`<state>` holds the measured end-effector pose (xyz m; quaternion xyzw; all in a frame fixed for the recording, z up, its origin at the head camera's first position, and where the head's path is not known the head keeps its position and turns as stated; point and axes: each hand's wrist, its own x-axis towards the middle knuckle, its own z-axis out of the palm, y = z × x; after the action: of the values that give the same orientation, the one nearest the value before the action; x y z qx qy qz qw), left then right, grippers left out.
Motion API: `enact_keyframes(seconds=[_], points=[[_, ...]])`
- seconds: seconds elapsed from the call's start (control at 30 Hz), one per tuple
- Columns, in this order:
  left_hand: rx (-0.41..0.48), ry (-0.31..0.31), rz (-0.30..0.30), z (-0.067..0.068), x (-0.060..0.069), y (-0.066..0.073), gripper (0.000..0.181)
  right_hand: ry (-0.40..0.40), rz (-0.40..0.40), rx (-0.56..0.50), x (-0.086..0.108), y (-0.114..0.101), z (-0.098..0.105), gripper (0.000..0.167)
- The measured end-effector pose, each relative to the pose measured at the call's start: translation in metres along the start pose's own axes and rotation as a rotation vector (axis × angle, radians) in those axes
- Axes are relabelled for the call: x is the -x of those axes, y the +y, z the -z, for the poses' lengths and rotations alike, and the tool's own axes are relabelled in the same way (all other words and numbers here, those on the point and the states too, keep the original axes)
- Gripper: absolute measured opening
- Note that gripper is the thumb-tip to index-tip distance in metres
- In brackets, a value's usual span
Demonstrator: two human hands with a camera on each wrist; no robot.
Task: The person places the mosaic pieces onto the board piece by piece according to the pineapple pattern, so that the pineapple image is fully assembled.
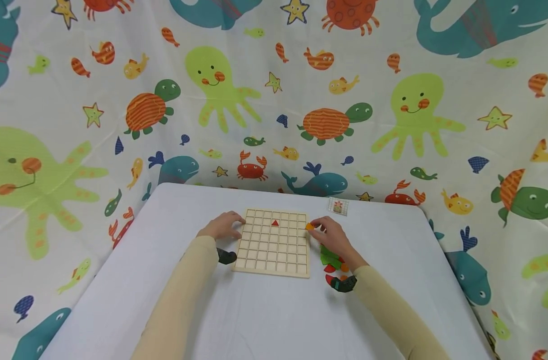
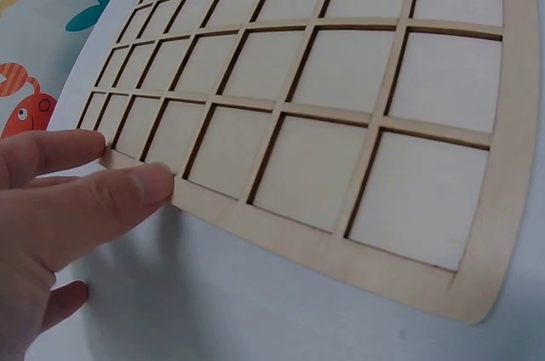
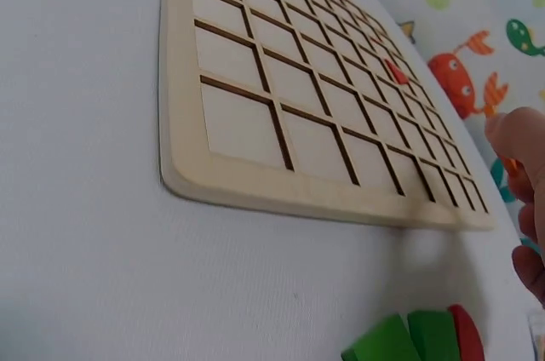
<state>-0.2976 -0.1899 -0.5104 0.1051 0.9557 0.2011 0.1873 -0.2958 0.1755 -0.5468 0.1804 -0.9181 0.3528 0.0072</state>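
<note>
A wooden grid board (image 1: 272, 274) lies flat on the white table, with a red triangle piece (image 1: 275, 223) in one cell of an upper row. My left hand (image 1: 220, 226) rests at the board's left edge, its thumb (image 2: 153, 184) and fingertips touching the rim. Just off the upper right edge, my right hand (image 1: 334, 237) pinches a small orange piece (image 1: 310, 226) between thumb and fingers. In the right wrist view the right hand (image 3: 530, 182) is at the far right, mostly hiding that piece.
Green pieces (image 1: 330, 257), red pieces (image 1: 330, 269) and orange pieces (image 1: 344, 268) lie loose under the right wrist. A picture card (image 1: 338, 206) with a flower-like pattern lies near the table's back edge. Behind hangs a sea-animal printed cloth (image 1: 264, 100).
</note>
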Motion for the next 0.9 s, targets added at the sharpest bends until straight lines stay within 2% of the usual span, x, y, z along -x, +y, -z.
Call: enact_keyframes(seconds=[0.1,0.3,0.57,0.9], points=[[0.002,-0.002,-0.001,0.001,-0.001,0.001,0.048,-0.025,0.044,-0.018,-0.009,-0.008,-0.009,0.028],[-0.004,-0.001,-0.004,0.000,-0.003,-0.001,0.046,-0.096,0.043,0.009,-0.029,-0.025,-0.027,0.029],[-0.001,-0.004,0.004,0.001,0.000,0.001,0.048,-0.161,0.074,0.066,-0.043,-0.041,-0.051,0.032],[-0.001,0.002,-0.002,0.000,0.000,0.001,0.048,-0.125,0.118,0.124,-0.046,-0.053,-0.069,0.029]])
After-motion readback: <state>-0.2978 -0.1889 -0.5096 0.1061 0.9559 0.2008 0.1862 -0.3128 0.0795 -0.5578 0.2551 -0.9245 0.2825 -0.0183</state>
